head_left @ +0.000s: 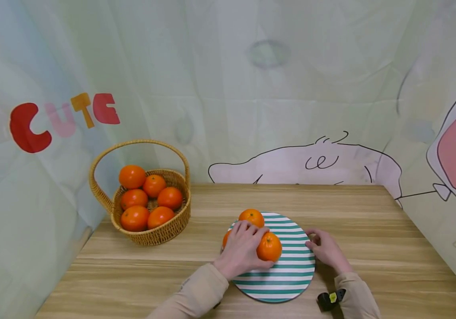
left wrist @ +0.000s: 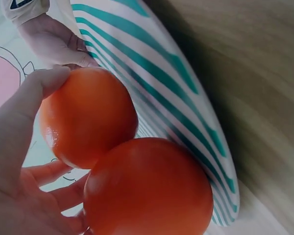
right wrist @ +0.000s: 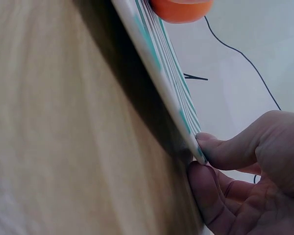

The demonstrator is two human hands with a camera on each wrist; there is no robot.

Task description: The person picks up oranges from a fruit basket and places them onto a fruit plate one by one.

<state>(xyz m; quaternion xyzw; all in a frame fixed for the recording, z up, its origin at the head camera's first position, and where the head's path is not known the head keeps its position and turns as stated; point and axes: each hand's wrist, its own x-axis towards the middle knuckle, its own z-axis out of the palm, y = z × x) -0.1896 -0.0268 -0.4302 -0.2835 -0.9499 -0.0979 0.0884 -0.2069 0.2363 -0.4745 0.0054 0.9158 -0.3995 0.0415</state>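
My left hand (head_left: 240, 251) curls round 1 orange (head_left: 269, 247) on the striped board (head_left: 291, 270); it should be firm, slick, best cupped at its widest. My right hand (head_left: 326, 250) pinches the board's edge, probably stiff and light, gripped well there. Beyond sits another orange (head_left: 251, 216).

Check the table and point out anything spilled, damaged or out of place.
Nothing looks spilled or damaged. Mildly odd: in the head view, the three oranges crowd the left side of the round striped board, leaving its right side, which the right hand pinches, free of fruit.
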